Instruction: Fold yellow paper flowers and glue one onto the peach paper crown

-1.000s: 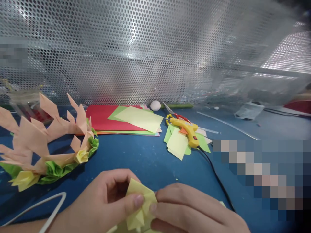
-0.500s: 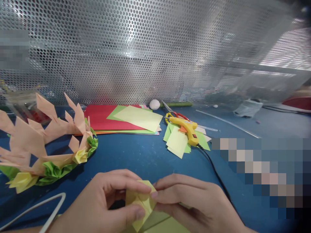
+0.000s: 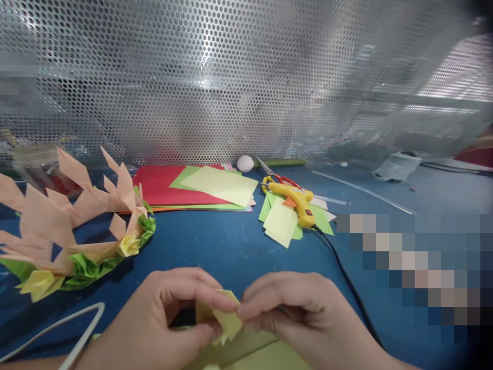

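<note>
Low in the picture, both my hands pinch a small folded piece of yellow paper (image 3: 227,321). My left hand (image 3: 162,318) grips its left side between thumb and forefinger. From the right, my right hand (image 3: 304,313) holds it with curled fingertips. More yellow-green paper (image 3: 265,354) lies on the blue table just beneath them.
A peach, green and yellow folded-paper wreath (image 3: 73,226) lies at the left, with a white wire loop (image 3: 69,324) before it. A stack of coloured sheets (image 3: 192,187), a yellow glue gun (image 3: 295,200) with its black cord, red-handled scissors (image 3: 279,177) and a white ball (image 3: 245,163) sit before the perforated metal screen (image 3: 231,77).
My fingers have worked the yellow paper into a tighter, smaller fold and both hands have closed in over it. Nothing else on the table has moved.
</note>
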Tool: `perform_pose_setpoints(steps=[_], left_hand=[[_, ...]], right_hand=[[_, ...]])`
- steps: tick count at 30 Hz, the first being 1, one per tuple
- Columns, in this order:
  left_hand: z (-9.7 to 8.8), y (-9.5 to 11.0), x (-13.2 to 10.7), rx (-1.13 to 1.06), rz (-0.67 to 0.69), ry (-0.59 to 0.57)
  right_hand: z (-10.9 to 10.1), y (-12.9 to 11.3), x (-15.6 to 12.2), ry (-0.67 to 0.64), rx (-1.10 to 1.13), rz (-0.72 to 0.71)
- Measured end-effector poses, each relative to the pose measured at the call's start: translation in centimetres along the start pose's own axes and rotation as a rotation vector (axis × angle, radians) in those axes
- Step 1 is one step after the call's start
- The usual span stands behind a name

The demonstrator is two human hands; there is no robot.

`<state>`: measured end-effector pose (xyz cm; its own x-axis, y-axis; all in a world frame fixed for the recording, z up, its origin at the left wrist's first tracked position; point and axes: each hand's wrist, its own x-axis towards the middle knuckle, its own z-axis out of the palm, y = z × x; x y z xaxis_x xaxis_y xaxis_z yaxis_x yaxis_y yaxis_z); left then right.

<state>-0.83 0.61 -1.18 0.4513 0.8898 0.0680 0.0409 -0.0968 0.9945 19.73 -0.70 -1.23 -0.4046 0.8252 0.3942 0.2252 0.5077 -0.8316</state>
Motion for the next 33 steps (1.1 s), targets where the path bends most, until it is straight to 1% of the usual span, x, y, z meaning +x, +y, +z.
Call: perform_pose_setpoints(steps=[2,8,15,17,19,22,24,28,31,33], left_hand=[[-0.1,0.1,0.1,-0.024,-0.004,-0.013],[-0.4,0.2,0.4,-0.027,-0.034,-0.028],[-0.5,0.3,0.0,-0.029,-0.048,-0.003],[-0.3,0.2,0.0,-0.042,-0.058,0.001],[-0.1,0.1,-0.1,-0.058,-0.115,0.040],[0.2,-0.4,-0.4,-0.109,-0.258,0.144],[0.3,-0.5,-0.6,-0.107,-0.279,0.158],[0.3,-0.1,-0.4,-0.021,-0.251,0.157],[0.4,0.3,0.0,0.021,-0.234,0.115],[0.5,0.4,0.1,0.011,-0.236,0.102]], right_hand=[[0.0,0.1,-0.1,0.002,-0.025,0.039],[-0.4,0.1,-0.2,0.032,-0.050,0.058],[0.3,-0.4,0.4,0.050,0.049,0.064],[0.5,-0.5,0.4,0.074,0.049,0.056],[0.5,-0.6,0.3,0.076,-0.007,0.088],[0.5,-0.8,0.2,0.035,-0.106,0.135],[0.6,-0.9,0.1,0.033,-0.150,0.127],[1.0,-0.9,0.0,0.048,-0.166,0.130],[1.3,-0.8,-0.2,0.086,-0.086,0.181],[1.5,-0.7,-0.3,0.097,-0.035,0.222]])
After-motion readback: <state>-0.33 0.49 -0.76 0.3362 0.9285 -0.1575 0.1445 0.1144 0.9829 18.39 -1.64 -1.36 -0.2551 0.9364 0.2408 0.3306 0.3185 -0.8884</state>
